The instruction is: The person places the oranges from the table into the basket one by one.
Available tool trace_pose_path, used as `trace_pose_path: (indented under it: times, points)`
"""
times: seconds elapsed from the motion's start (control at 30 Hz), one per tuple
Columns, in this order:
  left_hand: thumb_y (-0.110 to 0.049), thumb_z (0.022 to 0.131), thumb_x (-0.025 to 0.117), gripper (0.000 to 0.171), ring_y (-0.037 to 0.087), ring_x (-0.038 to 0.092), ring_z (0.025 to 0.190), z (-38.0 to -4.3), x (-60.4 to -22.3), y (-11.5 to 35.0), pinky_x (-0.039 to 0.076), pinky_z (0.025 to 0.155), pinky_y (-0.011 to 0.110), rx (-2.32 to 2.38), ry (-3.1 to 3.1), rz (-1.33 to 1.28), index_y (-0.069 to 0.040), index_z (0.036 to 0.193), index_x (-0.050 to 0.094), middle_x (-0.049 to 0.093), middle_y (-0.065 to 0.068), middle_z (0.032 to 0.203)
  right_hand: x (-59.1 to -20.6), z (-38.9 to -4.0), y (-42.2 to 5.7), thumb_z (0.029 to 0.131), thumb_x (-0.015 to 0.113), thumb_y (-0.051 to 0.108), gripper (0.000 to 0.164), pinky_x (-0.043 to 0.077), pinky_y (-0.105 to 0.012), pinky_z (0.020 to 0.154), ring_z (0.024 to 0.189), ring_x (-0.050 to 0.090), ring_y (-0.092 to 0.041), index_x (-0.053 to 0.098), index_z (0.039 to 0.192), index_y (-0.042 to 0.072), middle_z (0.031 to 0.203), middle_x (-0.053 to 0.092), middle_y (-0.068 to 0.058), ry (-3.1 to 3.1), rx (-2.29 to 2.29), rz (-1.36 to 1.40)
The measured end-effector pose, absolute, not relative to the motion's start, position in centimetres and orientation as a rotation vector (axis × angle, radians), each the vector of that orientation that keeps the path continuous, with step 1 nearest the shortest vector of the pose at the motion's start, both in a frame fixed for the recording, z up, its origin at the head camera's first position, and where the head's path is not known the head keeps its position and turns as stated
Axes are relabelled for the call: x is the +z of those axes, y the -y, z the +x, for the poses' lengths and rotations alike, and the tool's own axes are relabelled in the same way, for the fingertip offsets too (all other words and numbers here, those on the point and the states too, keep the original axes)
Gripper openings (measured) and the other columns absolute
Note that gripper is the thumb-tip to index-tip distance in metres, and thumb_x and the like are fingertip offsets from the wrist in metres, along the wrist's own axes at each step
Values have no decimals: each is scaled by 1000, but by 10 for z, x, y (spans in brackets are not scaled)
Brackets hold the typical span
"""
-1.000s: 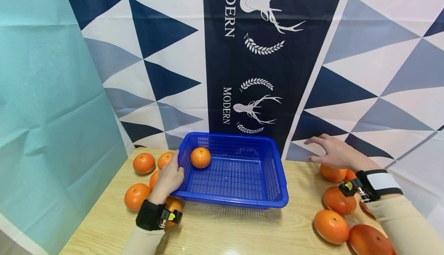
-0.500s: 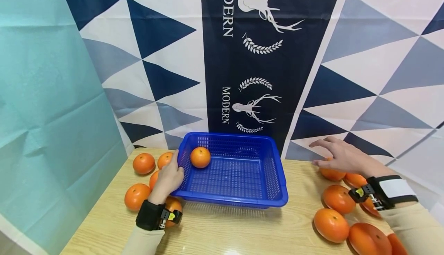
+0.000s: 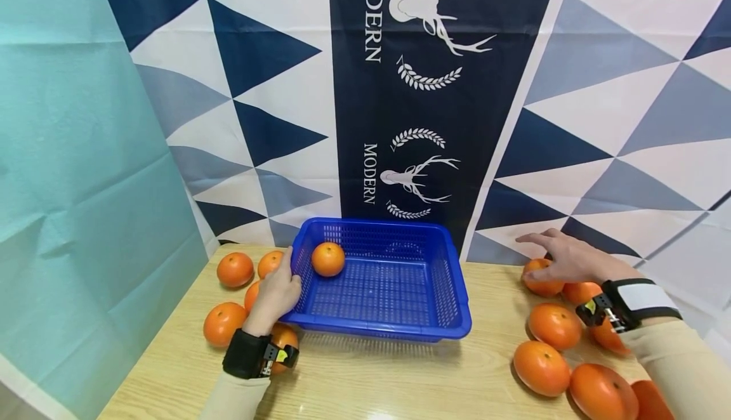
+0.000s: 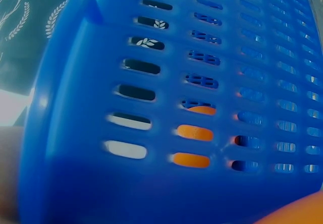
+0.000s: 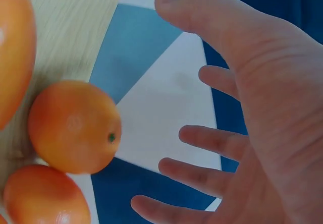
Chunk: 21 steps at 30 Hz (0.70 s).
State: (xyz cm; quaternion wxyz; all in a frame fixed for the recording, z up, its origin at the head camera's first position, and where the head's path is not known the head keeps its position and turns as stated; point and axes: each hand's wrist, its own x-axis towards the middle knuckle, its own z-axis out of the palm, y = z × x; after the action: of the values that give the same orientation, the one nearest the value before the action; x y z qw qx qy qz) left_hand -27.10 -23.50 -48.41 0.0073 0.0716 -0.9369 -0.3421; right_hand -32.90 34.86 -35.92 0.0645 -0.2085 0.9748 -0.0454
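Note:
A blue perforated plastic basket [image 3: 377, 330] stands on the table with one orange [image 3: 328, 259] inside near its left end. My left hand [image 3: 276, 293] holds the basket's left rim. The left wrist view looks at the basket's slotted side wall [image 4: 166, 95], where orange skin shows through some slots. My right hand [image 3: 571, 261] hovers at the far right, fingers spread and slightly bent. It is nearest the back orange [image 3: 544, 288] of the right group. In the right wrist view a gap lies between that hand [image 5: 272, 113] and an orange [image 5: 73, 125].
Several oranges lie left of the basket, such as one [image 3: 224, 323] near my left wrist. Several more sit on the right, including a front one [image 3: 541, 368]. A patterned cloth [image 3: 411, 103] hangs behind the wooden table [image 3: 365, 382], and a teal cloth [image 3: 91, 185] hangs on the left.
My right hand has shifted slightly right and down, closer over the back orange on the right. My left hand stays on the basket rim.

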Motion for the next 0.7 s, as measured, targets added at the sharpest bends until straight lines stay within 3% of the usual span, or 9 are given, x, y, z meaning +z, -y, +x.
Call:
trace_pose_path:
  times: [0.23, 0.43, 0.7]
  points:
    - [-23, 113, 45, 76, 51, 71, 130, -275, -488, 238, 52, 117, 75, -1048, 2926, 214, -8, 181, 16, 51, 32, 171, -362, -341, -357, 89, 93, 40, 85, 62, -70, 94, 108, 70, -43, 59, 156, 2, 143, 58, -45, -2887, -170, -596]
    - [-23, 113, 45, 75, 49, 73, 125, -269, -481, 233, 55, 115, 73, -1039, 2928, 217, -8, 181, 17, 53, 31, 170, -366, -343, -360, 91, 92, 45, 86, 59, -74, 97, 114, 68, -47, 58, 160, 7, 150, 53, -42, -2822, -217, -489]
    - [-23, 112, 45, 76, 48, 74, 123, -271, -486, 235, 55, 114, 74, -1045, 2924, 204, -9, 181, 16, 54, 31, 169, -371, -349, -363, 89, 96, 37, 89, 59, -73, 99, 116, 67, -47, 55, 162, 9, 149, 52, -40, -2743, -273, -457]
